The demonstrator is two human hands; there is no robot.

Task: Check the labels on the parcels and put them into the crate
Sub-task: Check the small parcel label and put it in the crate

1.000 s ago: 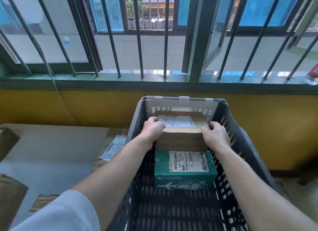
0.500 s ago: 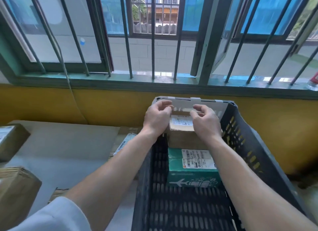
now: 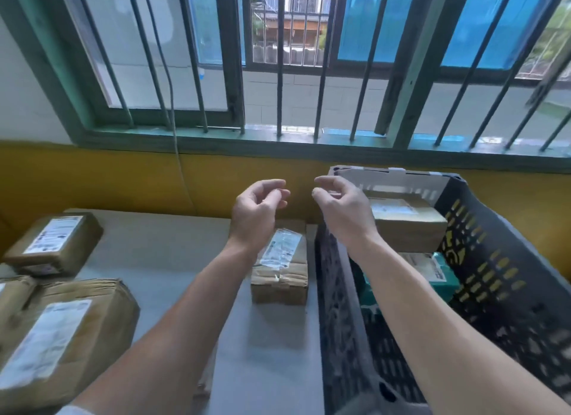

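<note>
Two hands hang in the air with nothing in them, so this looks like the gap between one parcel and the next. Biggest is the dark crate (image 3: 482, 260), just under and past the right hand (image 3: 343, 210); a brown parcel (image 3: 408, 226) and a green parcel (image 3: 441, 275) sit inside it. Far off to the side of the left hand (image 3: 258, 212) lie a big brown parcel (image 3: 65, 334) and a flat one (image 3: 54, 241) on the table (image 3: 160, 254). Right below the left wrist sits a small box (image 3: 279, 269). Both hands are loosely curled and empty. I think the next move is to reach down, grab that small box, and read its label (image 3: 282, 249).
</note>
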